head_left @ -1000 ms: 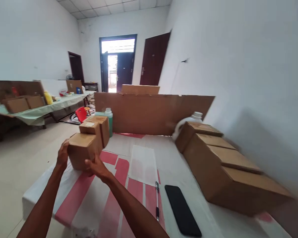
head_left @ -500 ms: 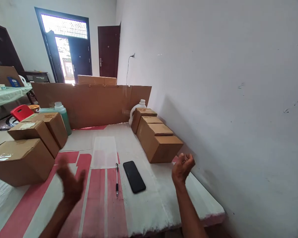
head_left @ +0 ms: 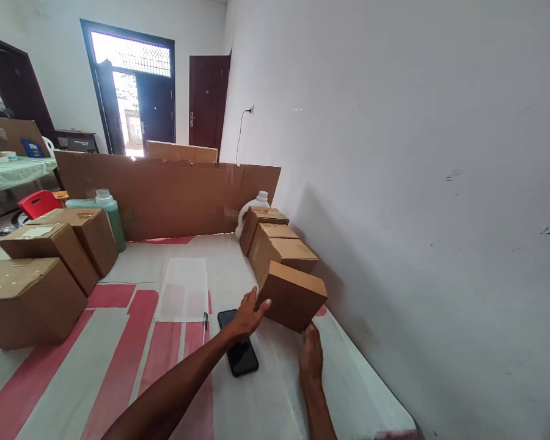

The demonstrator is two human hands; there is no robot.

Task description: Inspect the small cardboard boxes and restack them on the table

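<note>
Half-open L hand (head_left: 249, 314) & half-curled R hand (head_left: 311, 357) are holding tilted box (head_left: 295, 297), lower ctr, poss. risking a slip if R's corner hold's weak.

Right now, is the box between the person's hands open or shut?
Shut, as far as visible: the box shows flat top and near faces, no raised flap; its underside is hidden.

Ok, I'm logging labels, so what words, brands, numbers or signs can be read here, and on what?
None can be read for certain.
Dark case, far left: lettering too small to read.
Middle left box: white label, nothing legible.
Blue container: any print too small.
Tilted box: no lettering shows.
</note>
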